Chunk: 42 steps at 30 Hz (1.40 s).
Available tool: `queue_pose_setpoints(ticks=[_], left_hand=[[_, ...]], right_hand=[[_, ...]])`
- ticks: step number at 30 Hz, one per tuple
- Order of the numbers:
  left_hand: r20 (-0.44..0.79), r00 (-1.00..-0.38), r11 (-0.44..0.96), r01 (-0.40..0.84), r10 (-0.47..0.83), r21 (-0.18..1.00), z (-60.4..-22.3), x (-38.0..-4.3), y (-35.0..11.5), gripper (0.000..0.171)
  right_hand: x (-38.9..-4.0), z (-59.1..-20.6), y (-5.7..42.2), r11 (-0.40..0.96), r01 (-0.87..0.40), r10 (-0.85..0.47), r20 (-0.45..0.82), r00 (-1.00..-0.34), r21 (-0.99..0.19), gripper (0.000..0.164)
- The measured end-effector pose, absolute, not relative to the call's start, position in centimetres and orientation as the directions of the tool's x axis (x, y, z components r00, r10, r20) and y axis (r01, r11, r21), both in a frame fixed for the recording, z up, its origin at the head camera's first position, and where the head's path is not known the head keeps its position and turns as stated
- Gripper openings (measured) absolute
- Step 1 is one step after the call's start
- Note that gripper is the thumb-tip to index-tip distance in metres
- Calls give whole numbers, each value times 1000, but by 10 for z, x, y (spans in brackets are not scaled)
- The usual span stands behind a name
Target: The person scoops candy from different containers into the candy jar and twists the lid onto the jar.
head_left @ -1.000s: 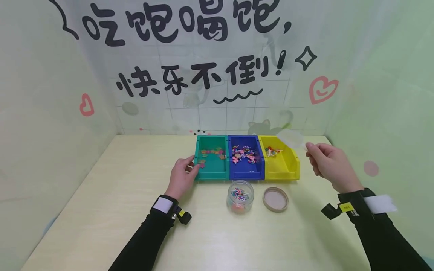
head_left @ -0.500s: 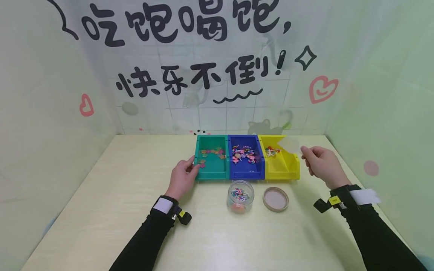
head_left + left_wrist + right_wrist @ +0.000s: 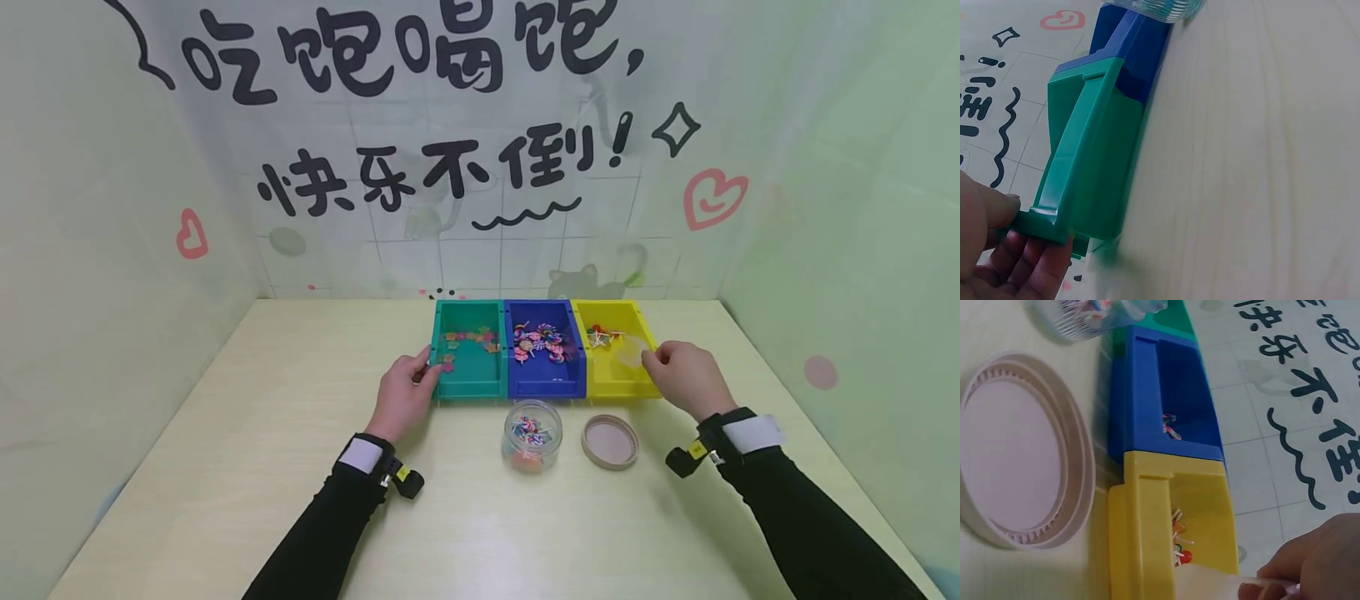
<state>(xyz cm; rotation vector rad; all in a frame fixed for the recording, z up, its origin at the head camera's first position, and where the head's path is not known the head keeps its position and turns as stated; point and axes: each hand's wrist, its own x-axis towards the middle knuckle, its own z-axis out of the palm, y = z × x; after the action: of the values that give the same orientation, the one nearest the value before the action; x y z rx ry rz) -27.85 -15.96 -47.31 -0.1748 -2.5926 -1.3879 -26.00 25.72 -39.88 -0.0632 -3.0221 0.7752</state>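
Note:
My left hand [image 3: 405, 396] grips the left wall of the green bin [image 3: 1100, 162], thumb over the rim and fingers curled beneath. Small pink and orange star-like pieces [image 3: 472, 336] lie in that bin. In my right hand [image 3: 690, 379] a translucent white plastic scoop [image 3: 632, 351] is pinched by its handle. Its blade reaches into the yellow bin [image 3: 622, 385], just beside small lollipop-like pieces [image 3: 602, 336] with white sticks. The right wrist view shows the scoop [image 3: 1207, 584] close to these pieces, its tip low in the frame. The blue bin [image 3: 546, 389] between holds striped lollipop-like pieces [image 3: 540, 342].
In front of the bins stands a clear open jar [image 3: 531, 458] with coloured pieces inside. Its round lid [image 3: 609, 442] lies to the right, inner side up. A printed white sheet [image 3: 322, 258] hangs behind the pale wooden table [image 3: 300, 433].
My right hand has moved left and down, bringing the scoop from above the yellow bin's right edge down into it. The left hand has stayed on the green bin.

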Motion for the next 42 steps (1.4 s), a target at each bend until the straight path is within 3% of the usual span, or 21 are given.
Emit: queue_pose_setpoints(ticks=[9,18,32,38,42], left_hand=[[215,-977,554,187,15,811,-475,-280,-162,52],[194,-981,547,176,26,819,-470,-280,-162,52],[162,-987,550,149,27,822,-472,-280,-165,53],[161,-986,544,156,39,825,-474,-281,-164,53],[155,-987,541,145,27,829,-474,-282,-163,53]], right_hand=[[-272,-418,233,938,37,50,29,-998,-345,37],[-281,-423,224,970,-63,-47,73,-996,-236,32],[-282,-429,234,971,-88,-78,51,-996,-224,30],[-285,-430,232,946,-27,-30,-3,-1000,-322,34],[-288,-432,229,960,-68,-58,45,-997,-272,32]])
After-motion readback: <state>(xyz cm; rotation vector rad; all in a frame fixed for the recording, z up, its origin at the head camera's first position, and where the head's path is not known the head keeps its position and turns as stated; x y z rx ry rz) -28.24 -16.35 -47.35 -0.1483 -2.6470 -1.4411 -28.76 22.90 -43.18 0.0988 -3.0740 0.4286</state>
